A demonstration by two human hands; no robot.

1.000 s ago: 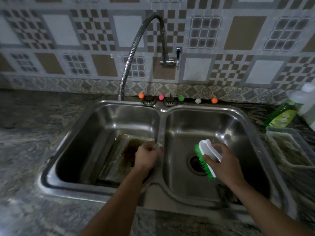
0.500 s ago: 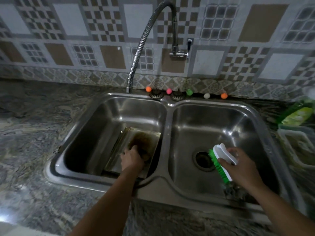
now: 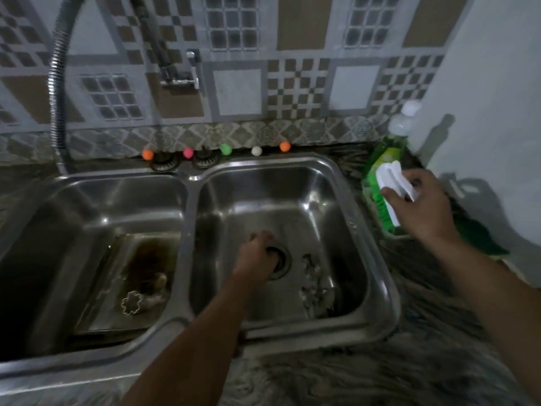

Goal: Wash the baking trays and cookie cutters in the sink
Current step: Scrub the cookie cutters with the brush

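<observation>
My left hand [image 3: 257,256] has left the left basin, where half a second ago it was on the stained rectangular metal baking tray [image 3: 128,276], and now sits in the right basin over the round drain [image 3: 281,260], fingers curled down at it; I cannot tell whether it holds anything. My right hand [image 3: 421,206] has lifted out of the right basin and now hovers over the marbled stone tabletop [image 3: 409,361] right of the stainless double sink [image 3: 371,230], gripping the white-backed scrub brush with green bristles [image 3: 389,189]. The tray lies flat on the left basin floor against the divider, with a flower-shaped metal cookie cutter [image 3: 132,301] lying on its near end. More metal cookie cutters [image 3: 316,288] lie in a blurred cluster in the right basin, near-right of the drain. A green dish-soap bottle with a white cap [image 3: 392,142] stands just behind the brush by the white side wall, so room on that side is tight; the near tabletop edge is open.
</observation>
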